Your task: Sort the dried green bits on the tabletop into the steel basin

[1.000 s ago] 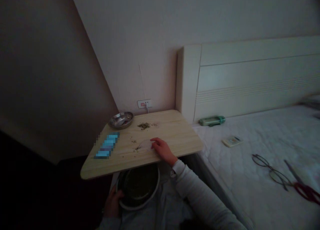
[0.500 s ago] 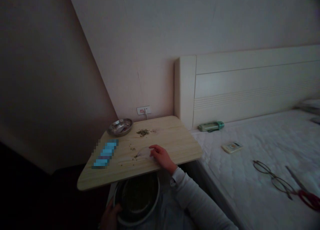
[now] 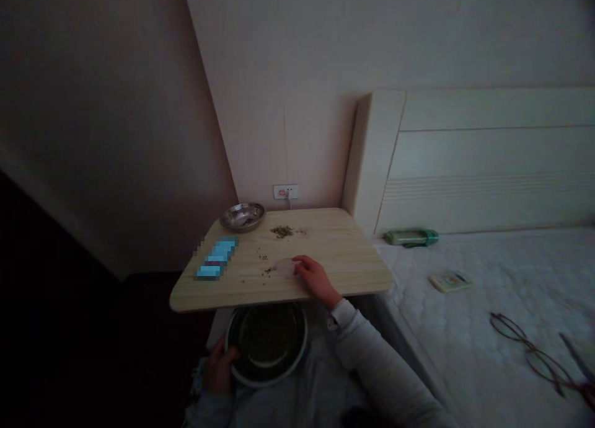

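Observation:
My right hand [image 3: 315, 278] rests on the light wooden table [image 3: 344, 260], its fingers curled on a small pale translucent piece [image 3: 284, 267] beside scattered green bits [image 3: 266, 270]. A larger heap of the same green bits [image 3: 281, 231] lies further back on the table. Below the table's front edge, in my lap, my left hand [image 3: 218, 369] grips the rim of a round metal bowl [image 3: 267, 344] filled with dark green matter.
A small steel dish [image 3: 242, 216] stands at the table's back left, with a blurred blue patch [image 3: 216, 258] in front of it. A wall socket [image 3: 285, 191] is behind. On the bed [image 3: 488, 329] lie a green bottle [image 3: 411, 236], a small card [image 3: 450, 282] and glasses [image 3: 530, 350].
The view has swung to the left and tilted, shifting the table rightwards in frame. My right hand stays on the pale piece and my left hand stays on the bowl.

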A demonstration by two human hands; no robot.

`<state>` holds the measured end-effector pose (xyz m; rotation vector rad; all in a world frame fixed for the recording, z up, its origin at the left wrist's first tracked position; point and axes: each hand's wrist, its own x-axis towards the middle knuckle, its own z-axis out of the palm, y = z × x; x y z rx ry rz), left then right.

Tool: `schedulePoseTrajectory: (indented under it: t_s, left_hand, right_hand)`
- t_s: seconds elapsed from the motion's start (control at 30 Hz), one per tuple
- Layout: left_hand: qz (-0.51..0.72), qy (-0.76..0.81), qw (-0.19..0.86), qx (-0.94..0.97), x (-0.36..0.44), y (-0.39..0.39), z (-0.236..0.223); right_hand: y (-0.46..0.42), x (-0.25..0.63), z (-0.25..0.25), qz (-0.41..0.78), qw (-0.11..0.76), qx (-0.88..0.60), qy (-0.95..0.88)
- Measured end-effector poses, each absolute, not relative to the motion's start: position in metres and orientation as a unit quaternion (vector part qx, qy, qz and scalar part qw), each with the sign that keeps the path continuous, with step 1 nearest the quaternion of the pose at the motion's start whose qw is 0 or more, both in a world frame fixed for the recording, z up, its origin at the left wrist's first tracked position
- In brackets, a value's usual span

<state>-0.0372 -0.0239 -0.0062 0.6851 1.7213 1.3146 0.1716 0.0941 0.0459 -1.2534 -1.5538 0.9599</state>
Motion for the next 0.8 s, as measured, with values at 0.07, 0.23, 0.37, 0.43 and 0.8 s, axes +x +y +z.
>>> schedulePoseTrajectory:
  t_s: [0.07,0.23,0.37,0.43,0.8]
  left_hand:
    - [0.527,0.688,0.425,0.261,-0.036,-0.024,-0.005]
    - [0.523,0.677,0.454,0.247,-0.034,-0.023,-0.005]
    - [0.541,0.671,0.451,0.233,-0.031,-0.020,-0.002]
    - [0.533,0.673,0.453,0.240,-0.031,-0.018,0.000]
    - [0.554,0.641,0.474,0.240,-0.031,-0.005,-0.007]
  right_hand:
    - [0.097,0.171,0.045,0.380,0.440,-0.512,-0.632]
    - [0.107,0.169,0.044,0.353,0.429,-0.523,-0.647]
    - [0.112,0.166,0.045,0.338,0.414,-0.524,-0.663]
    - [0.114,0.164,0.046,0.324,0.407,-0.530,-0.669]
    - [0.123,0.162,0.042,0.269,0.389,-0.564,-0.677]
